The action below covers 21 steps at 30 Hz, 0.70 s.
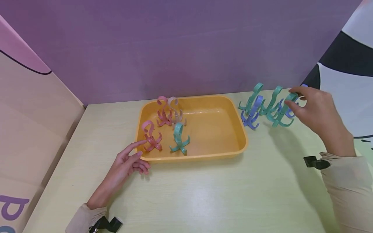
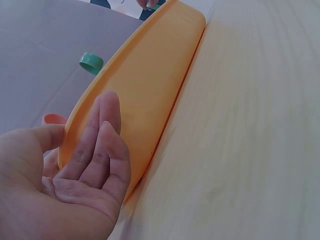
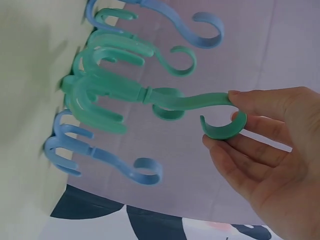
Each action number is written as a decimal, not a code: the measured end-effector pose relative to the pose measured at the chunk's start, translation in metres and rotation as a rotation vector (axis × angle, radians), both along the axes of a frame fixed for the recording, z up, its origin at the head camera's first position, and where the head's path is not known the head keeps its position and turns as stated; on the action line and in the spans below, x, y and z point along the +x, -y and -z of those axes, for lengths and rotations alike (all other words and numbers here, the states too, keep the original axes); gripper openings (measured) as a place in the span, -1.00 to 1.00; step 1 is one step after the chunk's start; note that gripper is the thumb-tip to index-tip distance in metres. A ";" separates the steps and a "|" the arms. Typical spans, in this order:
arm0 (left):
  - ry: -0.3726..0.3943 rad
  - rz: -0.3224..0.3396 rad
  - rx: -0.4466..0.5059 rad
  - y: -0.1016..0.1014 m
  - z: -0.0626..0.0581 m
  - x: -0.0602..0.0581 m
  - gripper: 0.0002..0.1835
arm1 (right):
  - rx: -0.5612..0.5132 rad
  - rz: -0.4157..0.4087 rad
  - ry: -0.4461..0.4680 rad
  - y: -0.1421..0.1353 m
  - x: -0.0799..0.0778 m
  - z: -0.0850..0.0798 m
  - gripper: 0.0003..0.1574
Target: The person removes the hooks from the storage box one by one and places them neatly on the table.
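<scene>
My right hand (image 1: pixel 317 111) pinches the curled top of a green claw hook (image 3: pixel 115 87) between thumb and fingers, right of the tray. The hook stands upright with its prongs down, close to other green and blue hooks. At the left front corner of the yellow tray (image 1: pixel 212 129), my left hand (image 1: pixel 125 165) holds the rim, one finger reaching inside and other fingers bent outside the wall. Inside the tray stand a red hook (image 1: pixel 151 140) by that finger, another red hook (image 1: pixel 164 118), a pale pink hook (image 1: pixel 176 118) and a green hook (image 1: pixel 179 139).
A blue hook (image 1: pixel 250 116) and more green hooks (image 1: pixel 271 105) cluster on the pale table (image 1: pixel 189 191) beside the tray's right end. Behind the table rises a purple wall panel (image 1: pixel 180 48), with printed side panels left and right.
</scene>
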<state>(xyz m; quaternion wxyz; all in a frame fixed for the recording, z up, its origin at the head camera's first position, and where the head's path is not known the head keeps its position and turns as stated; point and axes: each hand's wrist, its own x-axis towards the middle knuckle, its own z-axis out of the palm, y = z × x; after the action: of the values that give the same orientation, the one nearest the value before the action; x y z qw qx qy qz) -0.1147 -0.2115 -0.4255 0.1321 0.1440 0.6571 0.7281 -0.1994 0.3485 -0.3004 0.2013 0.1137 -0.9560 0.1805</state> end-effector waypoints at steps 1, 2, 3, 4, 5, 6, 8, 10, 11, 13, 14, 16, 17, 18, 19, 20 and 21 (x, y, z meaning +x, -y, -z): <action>0.000 0.000 0.000 0.000 0.000 0.000 -0.48 | 0.000 0.005 0.006 -0.001 -0.001 0.001 -0.59; 0.001 0.000 0.001 0.000 0.000 0.000 -0.48 | -0.001 0.010 0.012 -0.001 -0.002 0.003 -0.59; 0.001 0.001 0.002 0.000 0.000 0.000 -0.48 | -0.002 0.015 0.018 -0.001 -0.003 0.004 -0.58; 0.000 0.002 0.003 0.000 0.000 0.000 -0.48 | -0.003 0.020 0.024 -0.001 -0.004 0.005 -0.58; 0.000 0.003 0.004 0.000 -0.001 0.000 -0.49 | -0.002 0.023 0.029 0.000 -0.005 0.006 -0.58; -0.002 0.003 0.004 0.000 -0.001 0.000 -0.49 | 0.000 0.025 0.032 0.000 -0.005 0.007 -0.58; -0.002 0.003 0.004 0.000 -0.001 0.000 -0.49 | 0.009 0.025 0.035 0.001 -0.007 0.009 -0.57; -0.003 0.003 0.004 -0.001 -0.001 0.000 -0.49 | 0.015 0.024 0.044 0.002 -0.008 0.011 -0.57; -0.002 0.003 0.003 -0.001 -0.001 0.000 -0.49 | 0.021 0.023 0.049 0.003 -0.008 0.012 -0.56; -0.001 0.002 0.002 0.000 -0.001 0.000 -0.49 | 0.029 0.021 0.062 0.003 -0.010 0.014 -0.57; -0.001 0.002 0.001 0.000 -0.001 0.000 -0.49 | 0.030 0.020 0.071 0.004 -0.010 0.015 -0.57; 0.002 0.002 0.001 0.000 0.000 0.000 -0.49 | 0.040 0.019 0.089 0.005 -0.012 0.017 -0.57; 0.005 0.002 0.001 0.000 0.000 0.000 -0.49 | 0.044 0.017 0.097 0.005 -0.013 0.017 -0.57; 0.006 0.001 0.000 0.000 0.000 0.000 -0.48 | 0.048 0.017 0.102 0.005 -0.013 0.017 -0.57; 0.010 0.000 0.000 0.000 0.000 -0.001 -0.48 | 0.050 0.016 0.107 0.006 -0.013 0.018 -0.57; 0.012 0.000 0.000 0.000 0.001 -0.001 -0.48 | 0.053 0.018 0.114 0.006 -0.014 0.018 -0.57; 0.014 0.000 0.001 0.000 0.001 -0.001 -0.48 | 0.055 0.019 0.120 0.006 -0.014 0.018 -0.57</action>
<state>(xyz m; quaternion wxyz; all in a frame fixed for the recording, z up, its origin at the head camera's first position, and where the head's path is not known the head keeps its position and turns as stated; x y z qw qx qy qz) -0.1158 -0.2113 -0.4262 0.1367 0.1389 0.6558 0.7294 -0.2130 0.3421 -0.3180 0.1422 0.0991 -0.9720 0.1585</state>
